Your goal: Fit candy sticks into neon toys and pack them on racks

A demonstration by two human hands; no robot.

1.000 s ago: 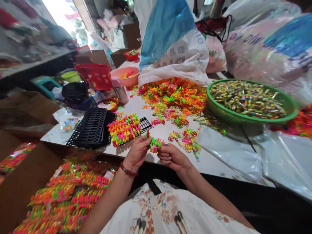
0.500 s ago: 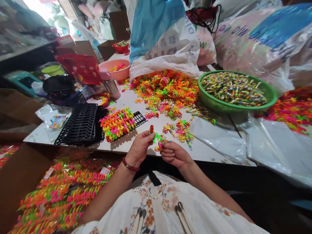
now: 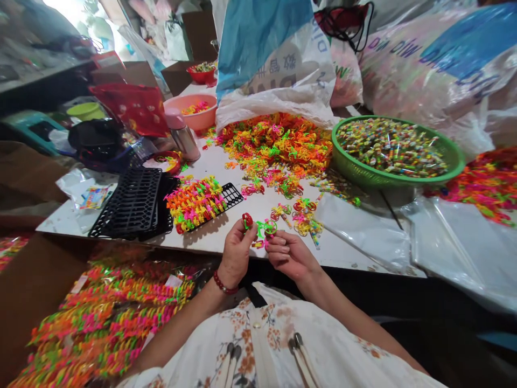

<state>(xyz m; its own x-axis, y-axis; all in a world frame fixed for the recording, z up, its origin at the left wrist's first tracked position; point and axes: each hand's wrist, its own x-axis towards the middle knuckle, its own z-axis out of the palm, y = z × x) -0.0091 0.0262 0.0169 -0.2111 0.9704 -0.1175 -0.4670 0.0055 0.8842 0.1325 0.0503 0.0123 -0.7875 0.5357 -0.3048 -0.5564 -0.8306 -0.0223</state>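
Observation:
Just above the table's front edge, my left hand (image 3: pixel 237 248) pinches small plastic toy pieces. A red piece (image 3: pixel 247 219) sticks up by its thumb and forefinger. Between both hands is a bright green toy piece (image 3: pixel 260 228) with ring-like parts, and bits of yellow and pink show below it. The fingers of my right hand (image 3: pixel 290 254) are closed on the right end of this green piece. How the pieces join is too small to make out. Left of my hands, a black grid rack (image 3: pixel 232 196) bears rows of colourful toy pieces (image 3: pixel 196 203).
A stack of black racks (image 3: pixel 129 199) lies at the left. Loose toy pieces (image 3: pixel 278 145) spill from a big bag (image 3: pixel 274 59). On the right are a green basket (image 3: pixel 347 164) of candy-like tubes and clear plastic bags (image 3: pixel 456 242). A carton of packed pieces (image 3: pixel 105 323) stands below left.
My left hand has turned slightly, and the red piece has tipped left and now shows its round side. The green piece is still between both hands. The view has shifted slightly.

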